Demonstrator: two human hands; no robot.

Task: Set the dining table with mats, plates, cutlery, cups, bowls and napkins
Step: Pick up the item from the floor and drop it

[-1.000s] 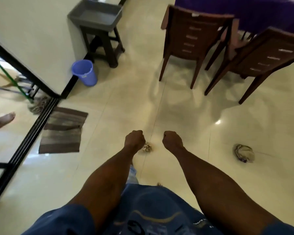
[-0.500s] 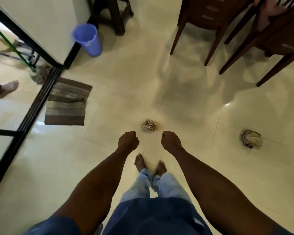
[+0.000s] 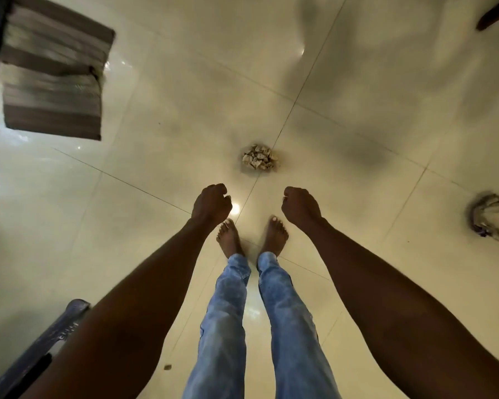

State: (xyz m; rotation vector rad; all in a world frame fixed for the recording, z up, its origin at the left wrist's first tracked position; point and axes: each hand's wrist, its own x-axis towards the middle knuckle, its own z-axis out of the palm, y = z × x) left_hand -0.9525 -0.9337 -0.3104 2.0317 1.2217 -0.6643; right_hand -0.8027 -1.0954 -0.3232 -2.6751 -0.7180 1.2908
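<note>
The camera looks straight down at a glossy cream tiled floor (image 3: 343, 82). My left hand (image 3: 211, 203) and my right hand (image 3: 300, 207) are stretched out in front of me, both curled into fists that hold nothing. Below them are my bare feet and blue jeans. No mats, plates, cutlery, cups, bowls or napkins are in view, and the dining table is out of frame.
A crumpled ball of paper (image 3: 259, 160) lies on the floor just ahead of my feet. A crumpled cloth (image 3: 491, 216) lies at the right. A striped brown doormat (image 3: 54, 82) is at upper left. A chair leg (image 3: 496, 12) shows at top right; a dark blue object (image 3: 41, 349) at bottom left.
The view has tilted down from the chairs and purple-covered table to the floor at my feet. Both fists keep the same pose. The bucket and stool have left the frame.
</note>
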